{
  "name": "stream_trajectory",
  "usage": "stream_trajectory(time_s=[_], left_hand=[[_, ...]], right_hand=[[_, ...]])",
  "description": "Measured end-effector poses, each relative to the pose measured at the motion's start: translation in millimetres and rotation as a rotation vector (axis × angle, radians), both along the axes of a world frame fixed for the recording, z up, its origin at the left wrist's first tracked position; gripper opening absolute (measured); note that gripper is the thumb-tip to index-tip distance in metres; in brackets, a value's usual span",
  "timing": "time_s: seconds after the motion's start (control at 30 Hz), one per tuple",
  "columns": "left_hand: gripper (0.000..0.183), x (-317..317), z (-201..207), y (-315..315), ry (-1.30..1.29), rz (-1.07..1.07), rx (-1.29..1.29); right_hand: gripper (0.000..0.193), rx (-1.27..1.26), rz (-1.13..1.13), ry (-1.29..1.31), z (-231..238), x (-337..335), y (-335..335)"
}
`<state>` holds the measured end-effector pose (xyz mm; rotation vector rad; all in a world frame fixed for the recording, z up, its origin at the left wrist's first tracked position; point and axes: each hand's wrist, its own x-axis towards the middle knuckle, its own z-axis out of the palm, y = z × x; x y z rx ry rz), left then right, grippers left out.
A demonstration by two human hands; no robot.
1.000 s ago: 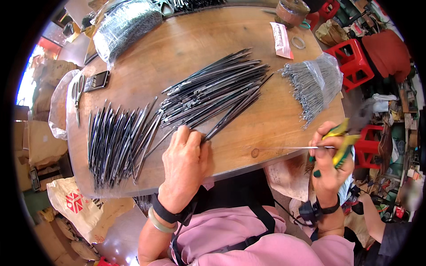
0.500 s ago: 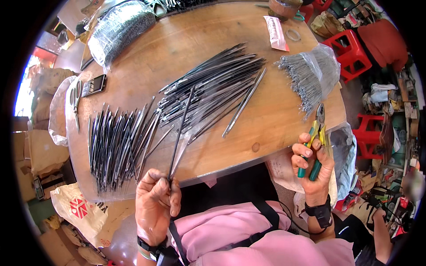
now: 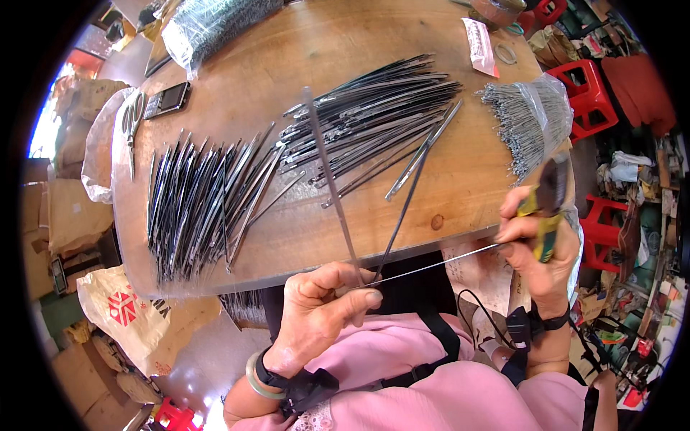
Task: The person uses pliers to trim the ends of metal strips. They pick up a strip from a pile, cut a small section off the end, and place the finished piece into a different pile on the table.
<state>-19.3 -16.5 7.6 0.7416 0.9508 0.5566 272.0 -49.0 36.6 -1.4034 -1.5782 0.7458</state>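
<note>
My left hand (image 3: 316,309), in front of the table's near edge, pinches two thin dark strips (image 3: 327,165) that splay upward from its fingertips. A thin pale wire (image 3: 438,263) runs taut from those fingertips to my right hand (image 3: 552,276). Against my right palm are pliers (image 3: 550,190) with yellow and green handles, blurred by motion. The fingers of that hand also pinch the wire's far end. One pile of dark strips (image 3: 190,208) lies at the left, a second pile (image 3: 374,108) farther back. Grey wires (image 3: 514,122) lie bundled in clear plastic at the right.
Scissors (image 3: 131,126) and a mobile phone (image 3: 167,100) lie on the table's left side. A plastic-wrapped bundle (image 3: 215,29) sits at the back left. At the back right are a pink-and-white packet (image 3: 479,47) and a ring (image 3: 505,54). Red stools (image 3: 589,104) stand beyond the right edge.
My left hand has moved right and holds two strips where one showed before. A wire now stretches between my hands. The pliers have tilted back in my right hand.
</note>
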Motion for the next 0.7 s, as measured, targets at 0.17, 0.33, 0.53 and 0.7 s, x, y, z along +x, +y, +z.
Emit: stream_trajectory(time_s=[0.17, 0.33, 0.53, 0.7], left_hand=[[0.011, 0, -6, 5, 0.089, -0.161, -0.027], [0.012, 0, 0, 7, 0.143, -0.290, -0.064], [0.019, 0, 3, 8, 0.081, -0.192, -0.173], [0.021, -1, -1, 21, -0.078, -0.134, 0.024]], right_hand=[[0.024, 0.088, 0.200, -0.455, 7, -21, 26], [0.019, 0.116, 0.351, -0.534, 0, -37, 38], [0.017, 0.100, 0.345, -0.524, -9, -40, 35], [0.023, 0.157, 0.315, -0.477, -1, -44, 30]])
